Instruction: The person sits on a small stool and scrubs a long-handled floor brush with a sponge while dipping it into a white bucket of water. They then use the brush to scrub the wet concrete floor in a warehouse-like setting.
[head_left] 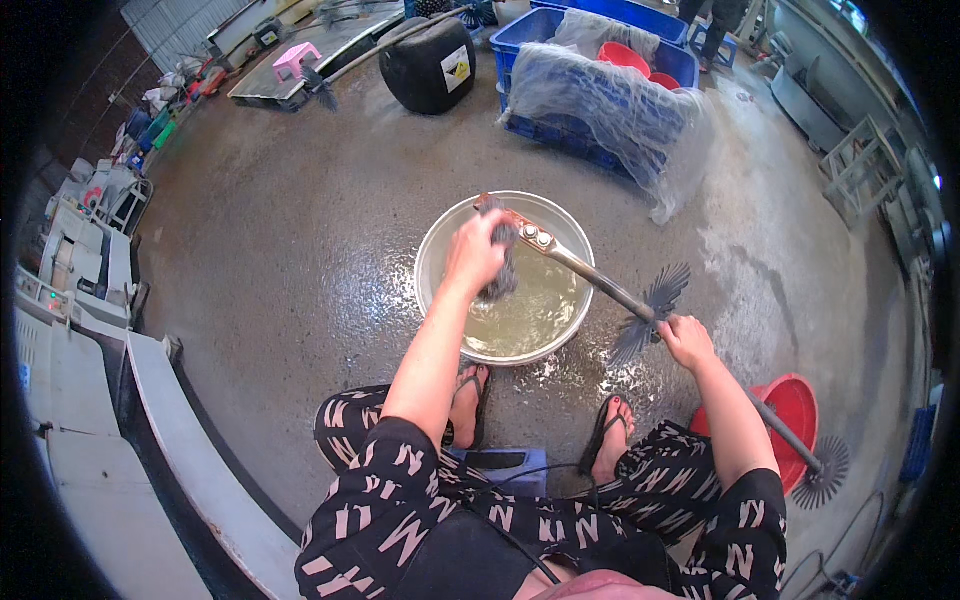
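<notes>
In front of me stands a round white tub (432, 315) of cloudy yellowish water. My left hand (476, 250) is closed on a dark grey, crumpled rag (497, 272), pressed near the far end of a long metal shaft (595, 275). That end is flat and rusty-brown with two round bolts, and lies over the tub. Farther along, my right hand (688, 342) grips the shaft beside a black fan-bladed wheel (665, 292). The shaft runs on under my right forearm to a second bladed wheel (826, 472) at lower right.
A red bucket (800, 395) stands by my right knee, partly behind the shaft. Past the tub are a black jerrycan (427, 75) and blue crates (560, 135) draped with netting. White machinery (85, 400) lines the left. A person (715, 30) stands far right; the floor (280, 230) is wet.
</notes>
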